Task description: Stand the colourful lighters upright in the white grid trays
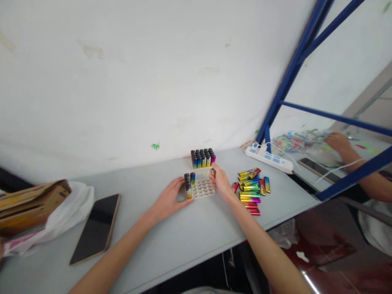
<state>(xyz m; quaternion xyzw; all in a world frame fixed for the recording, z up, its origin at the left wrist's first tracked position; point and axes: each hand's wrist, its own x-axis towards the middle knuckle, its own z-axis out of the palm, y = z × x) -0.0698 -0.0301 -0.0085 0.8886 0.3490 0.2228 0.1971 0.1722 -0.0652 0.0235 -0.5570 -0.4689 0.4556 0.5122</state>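
Your left hand clasps the left edge of the white tray on the table. Your right hand pinches a lighter at the tray's far right corner. Loose lighters lie right of the tray.

By the left hand stand rainbow-striped lighters with black tops in a white tray. Right of the right hand lie yellow, green, pink and red ones on the pale grey table.
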